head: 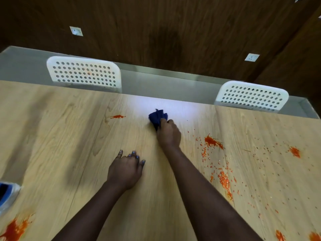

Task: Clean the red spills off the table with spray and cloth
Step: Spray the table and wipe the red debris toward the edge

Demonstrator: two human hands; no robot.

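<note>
Forearms fill the lower centre of the frame, both reaching forward over the wooden table [69,136]. At centre, the left hand [126,170] lies flat on the wood with fingers spread wide and holds nothing; this placement appears to brace the person's weight during the forward reach. Above it, near centre frame, the right hand [168,134] grips a bunched dark blue cloth [157,118], fingers curled around it and pressing it onto the table surface.

Red spills are noted as follows: a small streak [118,116] left of the cloth, well apart from it; a splat with scattered droplets [212,142] at right centre, trailing down the frame; a blotch [294,151] at far right; a large smear [14,229] at lower left; two patches [280,235] at lower right. Judged from these, most of the task remains.

A blue-and-white object [7,193] at the left edge is cut off; whether it is the spray cannot be determined. Two white perforated chairs [83,73] stand beyond the far table edge.
</note>
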